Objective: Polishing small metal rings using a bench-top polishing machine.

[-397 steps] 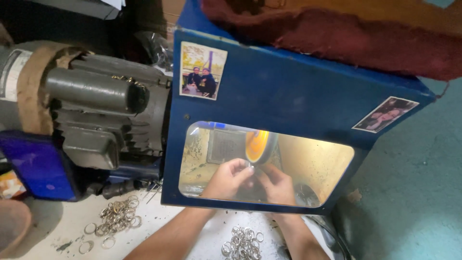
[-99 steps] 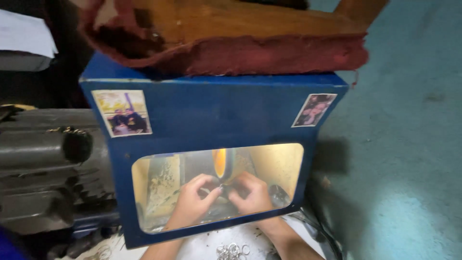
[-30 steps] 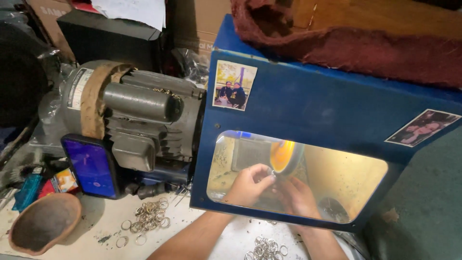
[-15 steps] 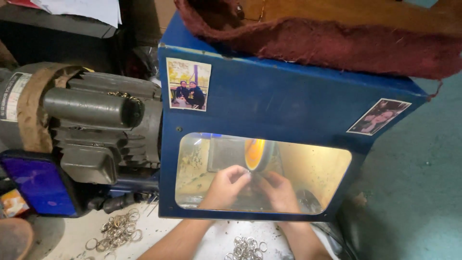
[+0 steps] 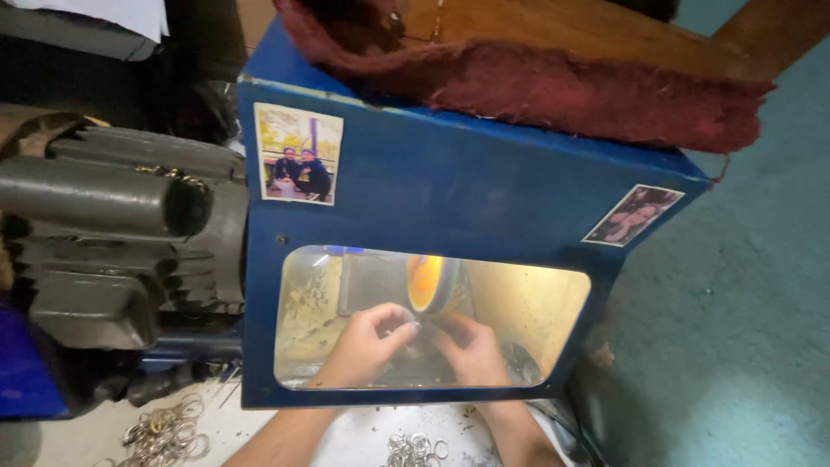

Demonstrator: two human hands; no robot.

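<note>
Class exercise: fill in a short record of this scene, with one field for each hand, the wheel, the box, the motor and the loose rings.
left hand: inside the box, pinching a small piece at the wheel
right hand: inside the box, on the same piece
wheel: orange, upright, behind the window
box: blue, two photos stuck on it
motor: grey, left of the box
rings: loose piles under the motor and between the forearms

Bare left hand (image 5: 367, 342), bare right hand (image 5: 471, 350), sleeveless forearms, no gloves
</note>
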